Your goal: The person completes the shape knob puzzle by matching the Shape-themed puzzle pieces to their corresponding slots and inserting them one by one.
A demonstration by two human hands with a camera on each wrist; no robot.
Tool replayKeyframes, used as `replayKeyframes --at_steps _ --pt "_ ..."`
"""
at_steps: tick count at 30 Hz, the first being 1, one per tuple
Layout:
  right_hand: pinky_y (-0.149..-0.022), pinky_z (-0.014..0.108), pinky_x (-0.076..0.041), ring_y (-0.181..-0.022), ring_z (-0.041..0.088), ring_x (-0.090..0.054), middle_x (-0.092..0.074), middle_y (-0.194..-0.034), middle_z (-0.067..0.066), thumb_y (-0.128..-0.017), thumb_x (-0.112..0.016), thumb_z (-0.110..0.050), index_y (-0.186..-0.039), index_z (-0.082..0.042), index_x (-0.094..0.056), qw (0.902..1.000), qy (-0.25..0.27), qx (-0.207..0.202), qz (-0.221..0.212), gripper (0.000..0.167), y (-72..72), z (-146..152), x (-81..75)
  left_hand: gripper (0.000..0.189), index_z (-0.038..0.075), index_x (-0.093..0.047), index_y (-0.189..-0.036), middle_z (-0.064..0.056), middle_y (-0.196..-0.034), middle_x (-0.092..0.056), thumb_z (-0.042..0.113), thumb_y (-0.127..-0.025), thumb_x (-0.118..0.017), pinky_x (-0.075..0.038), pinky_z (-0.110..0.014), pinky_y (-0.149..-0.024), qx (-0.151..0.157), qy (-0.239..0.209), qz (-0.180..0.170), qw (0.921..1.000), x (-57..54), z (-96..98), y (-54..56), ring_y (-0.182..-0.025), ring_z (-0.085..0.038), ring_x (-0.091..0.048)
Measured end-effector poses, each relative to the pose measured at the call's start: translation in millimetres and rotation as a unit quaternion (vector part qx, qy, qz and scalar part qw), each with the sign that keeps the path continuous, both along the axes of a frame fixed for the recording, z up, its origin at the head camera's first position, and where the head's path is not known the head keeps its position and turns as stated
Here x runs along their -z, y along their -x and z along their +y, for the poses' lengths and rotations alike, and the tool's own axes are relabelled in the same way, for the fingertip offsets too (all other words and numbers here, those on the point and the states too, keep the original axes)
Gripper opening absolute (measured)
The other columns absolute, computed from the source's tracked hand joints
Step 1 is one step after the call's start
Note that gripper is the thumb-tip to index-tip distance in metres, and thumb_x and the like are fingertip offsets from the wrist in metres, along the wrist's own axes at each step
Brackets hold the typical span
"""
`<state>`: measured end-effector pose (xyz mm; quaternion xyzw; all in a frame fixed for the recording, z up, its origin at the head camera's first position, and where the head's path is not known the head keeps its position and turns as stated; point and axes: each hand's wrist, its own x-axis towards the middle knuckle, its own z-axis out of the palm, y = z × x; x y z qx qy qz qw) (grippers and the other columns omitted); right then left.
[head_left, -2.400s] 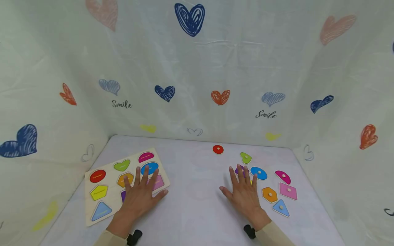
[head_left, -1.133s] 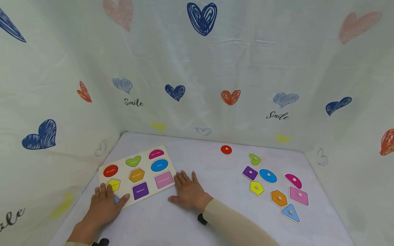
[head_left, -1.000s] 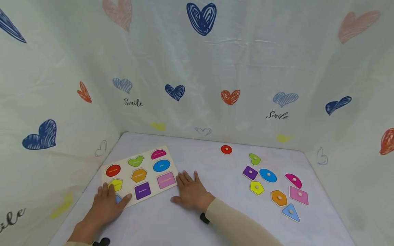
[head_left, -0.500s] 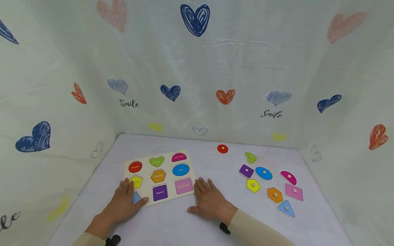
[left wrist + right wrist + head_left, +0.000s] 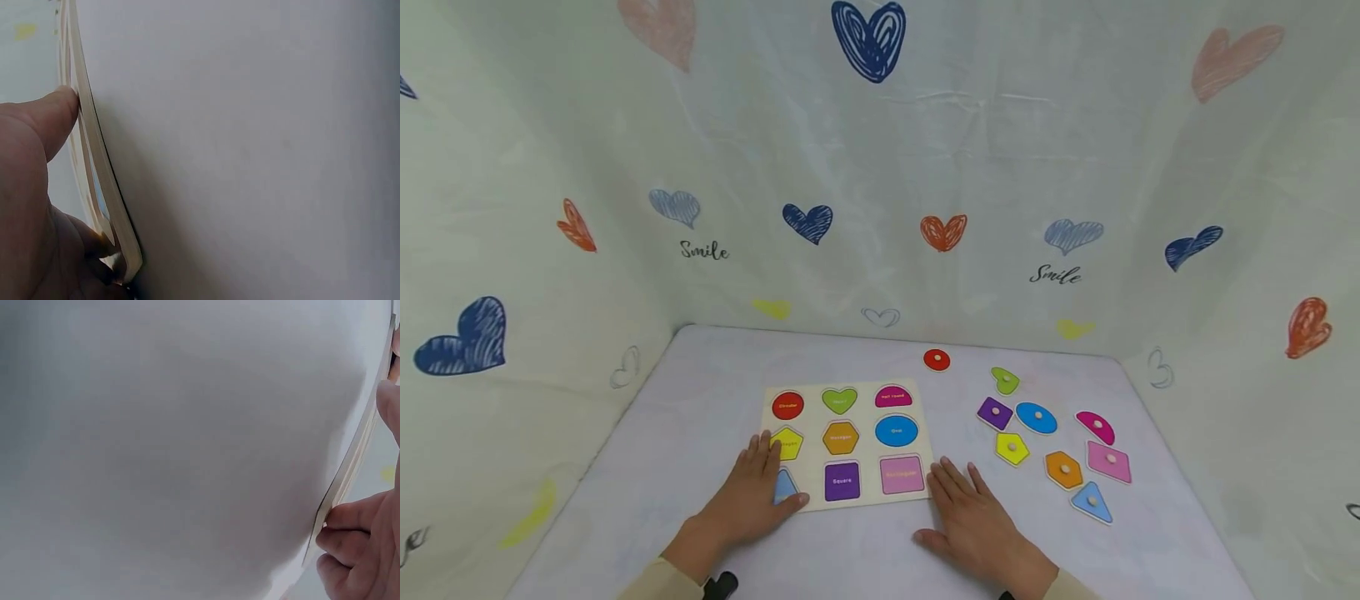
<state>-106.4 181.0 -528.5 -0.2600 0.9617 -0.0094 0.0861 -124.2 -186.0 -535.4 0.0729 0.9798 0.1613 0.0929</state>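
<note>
A pale wooden shape-puzzle board (image 5: 867, 454) lies flat at the middle of the table, its coloured, labelled recesses facing up. My left hand (image 5: 737, 500) rests on its near left corner, covering parts of the yellow pentagon and blue triangle recesses. In the left wrist view, the thumb (image 5: 61, 119) lies along the board's edge and the other fingers are at the corner. My right hand (image 5: 981, 525) touches the right edge near the front corner with extended fingertips, its thumb apart on the table. The right wrist view shows those fingers (image 5: 356, 515) against the board's edge.
Knobbed puzzle pieces lie to the right: a purple square (image 5: 995, 413), blue oval (image 5: 1036, 418), yellow pentagon (image 5: 1012, 449), orange hexagon (image 5: 1063, 471) and several others. A red circle (image 5: 936, 360) sits alone near the back edge. Heart-printed sheeting (image 5: 880, 167) surrounds the table.
Both hands have come to the board's sides and slid it right from the table's left to the middle, also turning it straighter. The loose pieces have stayed put.
</note>
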Motion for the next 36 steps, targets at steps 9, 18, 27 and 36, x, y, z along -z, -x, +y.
replayKeyframes --at_steps 9,18,27,36 --pt "-0.127 0.066 -0.022 -0.155 0.034 -0.038 -0.05 -0.161 0.009 -0.097 -0.051 -0.075 -0.155 -0.012 -0.052 0.9985 0.024 0.047 -0.012 0.086 -18.5 28.7 -0.4 0.107 -0.005 -0.034 -0.161 -0.027 -0.173 -0.021 0.066 -0.09 -0.071 -0.022 -0.062 -0.129 0.035 0.003 -0.012 0.9993 1.8 27.2 0.5 -0.161 -0.048 -0.017" --pt "-0.126 0.066 -0.026 -0.154 0.033 -0.039 -0.051 -0.16 0.008 -0.094 -0.065 -0.066 -0.154 -0.014 -0.053 0.9947 0.033 0.096 0.017 0.081 -14.0 39.6 -0.9 0.109 0.001 -0.035 -0.163 -0.02 -0.175 -0.021 0.067 -0.086 -0.074 -0.022 -0.06 -0.13 0.054 0.003 -0.027 0.9982 2.6 50.8 0.1 -0.163 -0.041 -0.016" --pt "-0.128 0.069 -0.016 -0.16 0.037 -0.028 -0.038 -0.17 0.013 -0.091 -0.064 -0.072 -0.162 -0.008 -0.04 0.9929 0.018 0.116 -0.02 0.099 -14.9 46.3 7.2 0.111 0.002 -0.033 -0.164 -0.016 -0.175 -0.023 0.071 -0.086 -0.071 -0.017 -0.061 -0.131 0.087 0.016 -0.016 0.9959 1.9 55.0 -7.7 -0.163 -0.038 -0.017" --pt "-0.128 0.068 -0.018 -0.159 0.037 -0.03 -0.042 -0.167 0.013 -0.092 -0.07 -0.063 -0.16 -0.007 -0.044 0.9928 0.01 0.12 -0.005 0.092 -11.8 47.1 6.6 0.108 0.006 -0.033 -0.165 -0.012 -0.173 -0.031 0.069 -0.086 -0.073 -0.02 -0.06 -0.131 0.129 0.05 -0.022 0.9902 -4.8 30.6 -14.6 -0.162 -0.033 -0.024"
